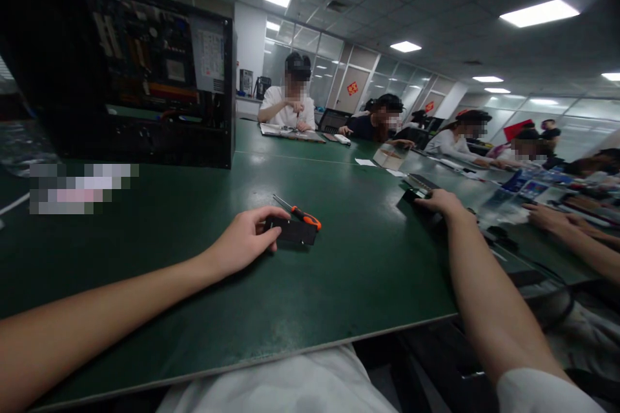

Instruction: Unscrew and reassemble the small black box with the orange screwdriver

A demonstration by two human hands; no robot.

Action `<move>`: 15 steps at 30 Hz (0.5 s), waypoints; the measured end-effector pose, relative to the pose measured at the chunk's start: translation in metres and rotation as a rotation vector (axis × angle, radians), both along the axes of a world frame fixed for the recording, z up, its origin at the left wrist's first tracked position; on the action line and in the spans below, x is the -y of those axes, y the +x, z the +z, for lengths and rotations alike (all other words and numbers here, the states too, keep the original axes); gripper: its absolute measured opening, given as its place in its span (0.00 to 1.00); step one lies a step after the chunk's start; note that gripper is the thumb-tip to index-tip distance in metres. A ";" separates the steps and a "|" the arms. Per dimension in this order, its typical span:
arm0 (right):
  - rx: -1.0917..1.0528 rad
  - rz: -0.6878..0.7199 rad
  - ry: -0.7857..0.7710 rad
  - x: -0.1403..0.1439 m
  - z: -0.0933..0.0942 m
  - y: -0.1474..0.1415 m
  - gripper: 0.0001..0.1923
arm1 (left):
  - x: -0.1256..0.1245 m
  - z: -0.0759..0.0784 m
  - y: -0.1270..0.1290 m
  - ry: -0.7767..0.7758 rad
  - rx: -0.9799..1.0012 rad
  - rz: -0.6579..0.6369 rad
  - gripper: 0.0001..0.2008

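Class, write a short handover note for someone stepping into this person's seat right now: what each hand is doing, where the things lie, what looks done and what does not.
Left hand: fingers rest on a small flat black part lying on the green table; touching it, not lifting.
Right hand: stretched to the right, fingertips on a dark object at the table edge; whether it grips cannot be told.
Orange-handled screwdriver: lies on the table just behind the black part, in no hand.
Open computer case: stands at far left, side off, board showing.
Done: case is open. Left: the screwdriver is untouched.
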State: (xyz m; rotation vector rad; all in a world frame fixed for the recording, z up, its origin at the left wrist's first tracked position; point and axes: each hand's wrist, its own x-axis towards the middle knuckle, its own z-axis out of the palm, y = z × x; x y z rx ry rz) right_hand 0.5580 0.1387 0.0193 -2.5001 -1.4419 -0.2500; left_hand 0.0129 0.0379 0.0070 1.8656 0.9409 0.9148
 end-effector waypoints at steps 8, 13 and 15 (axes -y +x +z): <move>-0.099 0.299 0.307 -0.006 0.029 -0.110 0.20 | 0.000 0.000 0.002 -0.079 0.097 -0.025 0.10; -0.534 1.040 0.203 0.026 0.028 -0.235 0.24 | 0.003 -0.001 0.004 -0.090 0.118 0.012 0.09; -0.684 1.235 0.045 0.050 0.022 -0.272 0.24 | 0.003 -0.001 0.005 -0.090 0.146 0.025 0.09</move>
